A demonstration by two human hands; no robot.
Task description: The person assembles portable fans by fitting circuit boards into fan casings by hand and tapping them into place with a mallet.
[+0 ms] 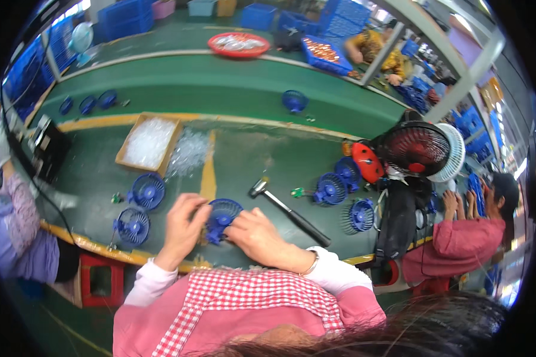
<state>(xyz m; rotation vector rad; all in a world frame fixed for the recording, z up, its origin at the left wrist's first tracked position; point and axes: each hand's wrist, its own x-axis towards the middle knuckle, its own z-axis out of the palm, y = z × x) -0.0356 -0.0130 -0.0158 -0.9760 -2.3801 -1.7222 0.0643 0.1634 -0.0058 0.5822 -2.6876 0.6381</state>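
A small blue fan (pixel 223 213) with a ribbed round guard is at the table's near edge in front of me. My right hand (pixel 257 237) is closed on its lower right side, hiding part of its base. At the fan's left edge is my left hand (pixel 184 225), its fingers bent and drawn together; what they pinch, if anything, is too small to make out. Left of it lie two similar blue fans, an upper fan (pixel 147 191) and a lower fan (pixel 131 226). A black-handled hammer (pixel 292 213) rests to the right of my right hand.
Clear plastic pieces fill a cardboard box (pixel 150 143), and more pieces (pixel 188 152) lie beside it. Several blue fans (pixel 330 188) stand at right near a black desk fan (pixel 414 149). Beyond runs a green conveyor belt (pixel 220 83). Co-workers sit at left and right.
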